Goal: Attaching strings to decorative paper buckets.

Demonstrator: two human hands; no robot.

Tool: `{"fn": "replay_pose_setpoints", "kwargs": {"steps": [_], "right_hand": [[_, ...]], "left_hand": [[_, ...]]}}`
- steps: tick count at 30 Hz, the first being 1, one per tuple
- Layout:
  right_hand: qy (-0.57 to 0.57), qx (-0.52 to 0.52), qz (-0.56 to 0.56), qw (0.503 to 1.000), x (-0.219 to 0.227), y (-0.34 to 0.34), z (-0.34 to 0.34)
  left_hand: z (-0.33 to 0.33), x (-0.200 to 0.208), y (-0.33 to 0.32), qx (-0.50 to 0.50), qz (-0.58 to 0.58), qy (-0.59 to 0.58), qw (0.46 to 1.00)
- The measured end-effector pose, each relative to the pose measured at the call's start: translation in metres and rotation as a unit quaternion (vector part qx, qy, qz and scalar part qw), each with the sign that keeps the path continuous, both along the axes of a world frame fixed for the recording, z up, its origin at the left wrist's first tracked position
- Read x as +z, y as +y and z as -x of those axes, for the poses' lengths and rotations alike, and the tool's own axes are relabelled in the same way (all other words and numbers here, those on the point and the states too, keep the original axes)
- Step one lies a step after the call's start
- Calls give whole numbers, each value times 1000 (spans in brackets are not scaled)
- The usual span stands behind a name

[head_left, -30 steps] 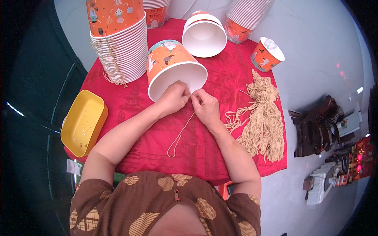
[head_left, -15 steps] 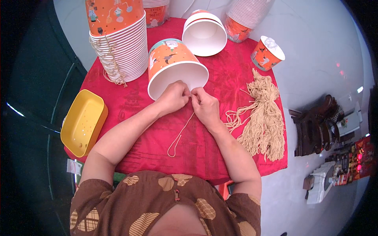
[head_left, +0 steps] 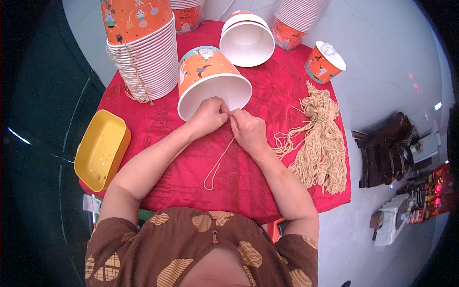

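An orange paper bucket (head_left: 205, 67) with a white inside lies on its side, its mouth toward me. Right at its lower rim, my left hand (head_left: 209, 116) and my right hand (head_left: 248, 129) meet with fingertips pinched together. Between them runs a thin beige cord (head_left: 220, 160), whose loose looped end trails down onto the red cloth. The fingers hide the cord's upper part, and I cannot tell whether it passes through the rim. A bundle of the same beige cords (head_left: 322, 138) lies to the right of my right forearm.
A tall stack of nested buckets (head_left: 148, 62) with cord along its side stands at the left. Behind are more buckets (head_left: 246, 45) and wrapped stacks (head_left: 289, 33). A small orange cup (head_left: 325, 64) sits far right; a yellow bin (head_left: 103, 150) is near left. Red cloth (head_left: 177, 177) covers the table.
Hardly anything differs. My fingertips have shifted slightly while still pinching the cord, and the whole view has moved a little.
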State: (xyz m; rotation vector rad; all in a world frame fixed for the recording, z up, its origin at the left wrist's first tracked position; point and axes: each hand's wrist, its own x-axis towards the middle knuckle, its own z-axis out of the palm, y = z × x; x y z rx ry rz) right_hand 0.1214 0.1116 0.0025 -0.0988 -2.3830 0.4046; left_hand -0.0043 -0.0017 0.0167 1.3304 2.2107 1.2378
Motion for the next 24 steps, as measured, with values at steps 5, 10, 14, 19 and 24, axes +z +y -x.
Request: {"fn": "replay_pose_setpoints", "kwargs": {"steps": [5, 10, 14, 19, 24], "right_hand": [[22, 9, 52, 998, -1, 1, 2], [-46, 34, 142, 988, 1, 8, 2], [-68, 24, 146, 987, -2, 13, 3], [-80, 24, 184, 979, -3, 16, 4], [-80, 20, 214, 973, -3, 14, 5]], "left_hand": [[-2, 1, -1, 0, 8, 7, 1000], [-2, -1, -1, 0, -16, 28, 999], [-4, -1, 0, 13, -14, 38, 999], [-2, -2, -1, 24, -5, 50, 998], [0, -6, -1, -6, -24, 37, 999]]}}
